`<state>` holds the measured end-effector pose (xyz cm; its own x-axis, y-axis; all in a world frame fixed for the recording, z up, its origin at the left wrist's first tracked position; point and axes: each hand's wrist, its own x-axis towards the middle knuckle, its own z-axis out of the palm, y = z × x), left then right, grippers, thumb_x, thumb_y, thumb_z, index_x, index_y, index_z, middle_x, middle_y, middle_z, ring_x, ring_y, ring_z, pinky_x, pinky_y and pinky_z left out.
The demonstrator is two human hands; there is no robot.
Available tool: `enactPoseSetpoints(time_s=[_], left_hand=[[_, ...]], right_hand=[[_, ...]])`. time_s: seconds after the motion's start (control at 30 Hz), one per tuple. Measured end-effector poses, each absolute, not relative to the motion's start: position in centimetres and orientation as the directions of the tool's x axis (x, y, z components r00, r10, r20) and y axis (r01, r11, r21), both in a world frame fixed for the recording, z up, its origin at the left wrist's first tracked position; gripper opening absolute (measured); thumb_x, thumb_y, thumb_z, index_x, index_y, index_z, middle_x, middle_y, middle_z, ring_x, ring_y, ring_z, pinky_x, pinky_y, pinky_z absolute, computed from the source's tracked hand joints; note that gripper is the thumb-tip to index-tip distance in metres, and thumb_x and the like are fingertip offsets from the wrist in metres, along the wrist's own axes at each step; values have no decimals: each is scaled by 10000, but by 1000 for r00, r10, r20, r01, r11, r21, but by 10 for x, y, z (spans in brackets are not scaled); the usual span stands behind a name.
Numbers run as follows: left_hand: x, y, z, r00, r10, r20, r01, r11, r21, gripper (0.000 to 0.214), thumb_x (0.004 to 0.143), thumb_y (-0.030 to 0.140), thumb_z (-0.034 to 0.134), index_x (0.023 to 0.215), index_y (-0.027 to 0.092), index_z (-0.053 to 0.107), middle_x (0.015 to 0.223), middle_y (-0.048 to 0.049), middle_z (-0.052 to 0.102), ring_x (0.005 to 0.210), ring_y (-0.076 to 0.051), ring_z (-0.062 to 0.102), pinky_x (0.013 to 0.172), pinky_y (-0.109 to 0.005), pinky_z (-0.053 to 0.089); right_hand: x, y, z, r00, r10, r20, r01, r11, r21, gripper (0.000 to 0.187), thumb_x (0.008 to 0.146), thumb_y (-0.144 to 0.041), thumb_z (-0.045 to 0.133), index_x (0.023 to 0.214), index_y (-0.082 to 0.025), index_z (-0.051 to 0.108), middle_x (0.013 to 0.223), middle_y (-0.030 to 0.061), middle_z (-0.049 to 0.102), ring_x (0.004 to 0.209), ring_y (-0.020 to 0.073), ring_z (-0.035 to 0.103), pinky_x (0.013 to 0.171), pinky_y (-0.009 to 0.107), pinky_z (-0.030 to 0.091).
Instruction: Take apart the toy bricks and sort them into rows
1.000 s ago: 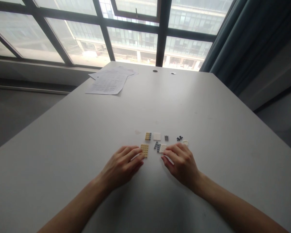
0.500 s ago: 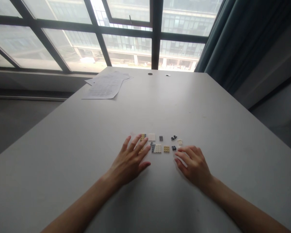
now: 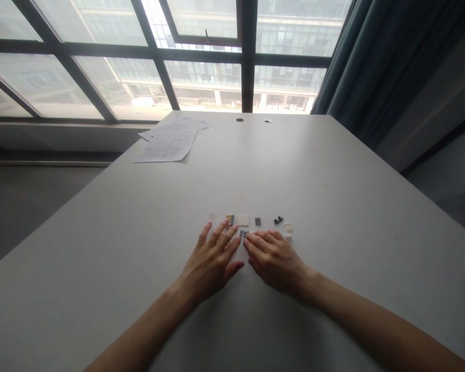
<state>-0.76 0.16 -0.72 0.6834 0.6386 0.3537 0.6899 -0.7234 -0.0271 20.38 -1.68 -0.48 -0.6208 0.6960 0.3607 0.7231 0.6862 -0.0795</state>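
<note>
My left hand (image 3: 209,263) rests on the table with its fingers spread. Its fingertips lie at a yellow-and-grey building brick piece (image 3: 230,220) and partly cover pieces under them. My right hand (image 3: 275,258) is beside it, fingers bent and held together over the row of bricks. Those fingertips are at small grey bricks (image 3: 243,234); whatever is beneath the palm and fingers is hidden. Just beyond the hands are a flat white plate (image 3: 243,220) and a dark grey brick (image 3: 258,221). Several small black pieces (image 3: 278,220) and small white pieces (image 3: 288,227) lie farther right.
The white table (image 3: 294,170) stretches away to a large window (image 3: 205,85). Printed paper sheets (image 3: 168,144) lie at the far left. Two round holes, one of them a dark hole (image 3: 239,120), are near the far edge. A dark curtain (image 3: 356,67) hangs at right.
My right hand has moved left, from beside the black brick to over the bricks near my left hand, now covering the tan and black ones. My left hand has barely shifted. The camera view tilted slightly.
</note>
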Motion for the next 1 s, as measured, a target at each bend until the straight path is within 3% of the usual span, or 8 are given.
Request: enactPoseSetpoints(time_s=[0.33, 0.7, 0.87, 0.93, 1.0], left_hand=[[-5, -1, -6, 692, 630, 352, 674, -739, -1, 416, 922, 425, 507, 1232, 166, 607, 1380, -119, 542, 1365, -341, 365, 1147, -559, 201], [-7, 1, -3, 679, 596, 429, 662, -750, -7, 390, 903, 383, 549, 1220, 162, 605, 1320, -139, 585, 1301, -347, 441, 1090, -549, 300], [-13, -3, 2, 667, 491, 560, 596, -803, -6, 225, 867, 252, 624, 1080, 179, 639, 1217, -121, 645, 1251, -313, 501, 1060, -529, 358], [-14, -4, 3, 671, 453, 587, 558, -830, 4, 203, 849, 216, 646, 1048, 178, 640, 1178, -115, 662, 1226, -300, 525, 1046, -513, 382], [-14, -6, 2, 678, 431, 595, 528, -849, 14, 198, 841, 194, 651, 1038, 181, 639, 1158, -107, 670, 1206, -291, 543, 1036, -505, 396]], right_hand=[[203, -19, -6, -618, 701, 354, 723, 685, -94, 367, 900, -208, 548, 1251, -103, 568, 1201, 144, 637, 1114, 252, 546, 940, 401, 428], [206, -20, -5, -561, 708, 428, 726, 670, -156, 363, 873, -213, 594, 1226, -128, 591, 1186, 133, 649, 1088, 244, 559, 931, 406, 460], [241, 1, 13, -196, 839, 508, 810, 430, -398, 206, 856, -194, 627, 1053, -163, 682, 1025, 79, 697, 950, 206, 621, 868, 340, 497], [256, 13, 20, -59, 907, 416, 848, 266, -459, 178, 832, -184, 651, 1002, -181, 704, 964, 49, 705, 806, 174, 647, 783, 313, 509], [267, 23, 24, -49, 958, 282, 881, 175, -440, 189, 817, -191, 671, 1001, -194, 717, 937, 34, 713, 739, 160, 653, 744, 306, 499]])
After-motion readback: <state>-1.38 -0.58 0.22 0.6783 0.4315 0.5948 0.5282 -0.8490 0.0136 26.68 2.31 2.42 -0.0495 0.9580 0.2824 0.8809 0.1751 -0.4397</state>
